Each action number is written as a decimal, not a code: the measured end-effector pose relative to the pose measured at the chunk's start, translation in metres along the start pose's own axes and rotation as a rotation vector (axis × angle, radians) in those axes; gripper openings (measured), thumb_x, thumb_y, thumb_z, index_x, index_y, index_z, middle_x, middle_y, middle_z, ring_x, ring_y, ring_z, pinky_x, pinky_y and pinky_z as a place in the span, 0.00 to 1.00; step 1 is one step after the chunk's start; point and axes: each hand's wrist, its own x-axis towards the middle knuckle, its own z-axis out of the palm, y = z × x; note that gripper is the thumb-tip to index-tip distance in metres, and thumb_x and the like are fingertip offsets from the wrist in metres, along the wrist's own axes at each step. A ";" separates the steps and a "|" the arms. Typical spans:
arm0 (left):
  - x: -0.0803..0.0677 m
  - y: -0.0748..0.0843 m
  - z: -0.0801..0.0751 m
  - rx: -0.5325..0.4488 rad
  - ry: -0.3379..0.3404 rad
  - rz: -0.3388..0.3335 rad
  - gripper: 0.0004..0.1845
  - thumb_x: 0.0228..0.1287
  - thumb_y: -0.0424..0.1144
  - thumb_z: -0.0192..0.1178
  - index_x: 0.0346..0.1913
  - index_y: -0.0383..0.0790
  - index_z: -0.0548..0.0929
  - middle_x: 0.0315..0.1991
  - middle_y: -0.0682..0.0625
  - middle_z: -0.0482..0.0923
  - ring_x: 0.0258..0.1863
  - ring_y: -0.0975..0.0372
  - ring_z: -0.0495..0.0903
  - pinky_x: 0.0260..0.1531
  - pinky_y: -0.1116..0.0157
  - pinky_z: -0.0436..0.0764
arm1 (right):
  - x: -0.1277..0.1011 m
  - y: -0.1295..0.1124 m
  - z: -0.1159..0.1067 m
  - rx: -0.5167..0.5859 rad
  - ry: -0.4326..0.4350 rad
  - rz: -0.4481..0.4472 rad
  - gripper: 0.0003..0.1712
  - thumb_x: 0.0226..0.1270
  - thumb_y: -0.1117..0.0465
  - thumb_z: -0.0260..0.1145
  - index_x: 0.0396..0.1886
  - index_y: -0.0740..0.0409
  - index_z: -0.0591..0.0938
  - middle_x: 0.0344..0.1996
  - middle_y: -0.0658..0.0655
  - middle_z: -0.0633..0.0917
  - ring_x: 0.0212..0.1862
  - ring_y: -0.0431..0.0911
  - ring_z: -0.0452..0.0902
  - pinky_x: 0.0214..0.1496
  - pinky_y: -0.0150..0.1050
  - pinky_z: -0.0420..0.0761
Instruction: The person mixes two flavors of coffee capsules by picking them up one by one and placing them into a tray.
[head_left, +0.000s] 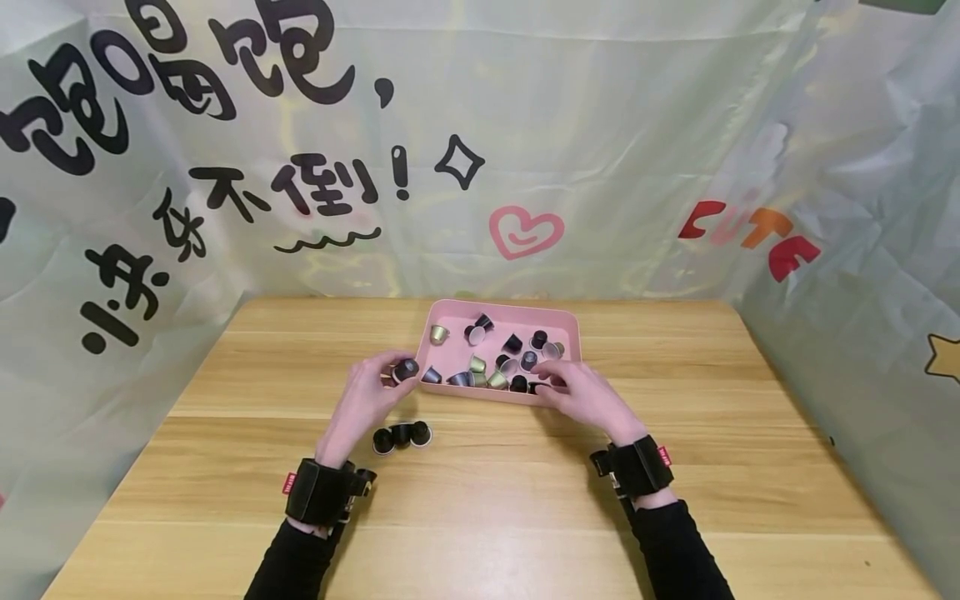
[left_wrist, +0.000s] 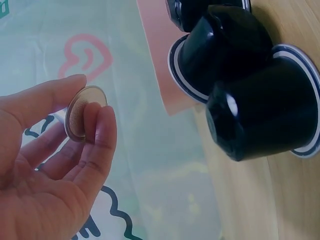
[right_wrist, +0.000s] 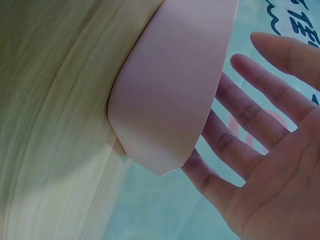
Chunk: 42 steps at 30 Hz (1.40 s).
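My left hand (head_left: 371, 387) pinches a dark coffee capsule (head_left: 406, 370) just off the left front corner of the pink tray (head_left: 480, 394). In the left wrist view that capsule's round foil lid (left_wrist: 76, 116) shows between thumb and fingertips. Several coffee capsules, black, blue-grey, green and gold, lie scattered inside the tray, among them a gold capsule (head_left: 438, 334). At the tray's right front corner is my right hand (head_left: 581, 392), its fingers reaching over the rim beside a black capsule (head_left: 518, 383). The right wrist view shows these fingers (right_wrist: 247, 112) spread and loosely extended, with nothing gripped.
Three black capsules (head_left: 402, 434) sit side by side on the wooden table (head_left: 480, 517), in front of the tray and near my left wrist. Behind the table's far edge hangs a pale printed curtain (head_left: 600, 125), which continues along both sides.
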 end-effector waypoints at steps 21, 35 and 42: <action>-0.001 0.006 0.013 0.023 -0.043 0.048 0.22 0.59 0.26 0.69 0.58 0.28 0.81 0.49 0.37 0.86 0.41 0.54 0.84 0.46 0.55 0.87 | 0.002 0.002 0.002 0.023 -0.008 -0.002 0.18 0.70 0.61 0.65 0.56 0.61 0.83 0.51 0.61 0.88 0.51 0.55 0.86 0.56 0.55 0.84; -0.001 0.007 0.023 0.048 -0.122 0.095 0.20 0.62 0.29 0.68 0.58 0.34 0.83 0.54 0.38 0.82 0.48 0.52 0.83 0.46 0.57 0.87 | 0.002 0.001 0.005 0.063 -0.108 -0.008 0.20 0.71 0.59 0.65 0.59 0.62 0.82 0.55 0.62 0.86 0.50 0.53 0.85 0.57 0.52 0.84; -0.001 0.005 0.025 0.038 -0.137 0.128 0.19 0.61 0.28 0.67 0.57 0.33 0.83 0.51 0.40 0.83 0.45 0.55 0.83 0.45 0.57 0.87 | 0.003 0.001 0.005 0.072 -0.109 -0.015 0.20 0.71 0.59 0.65 0.59 0.62 0.82 0.55 0.62 0.86 0.49 0.52 0.85 0.57 0.51 0.84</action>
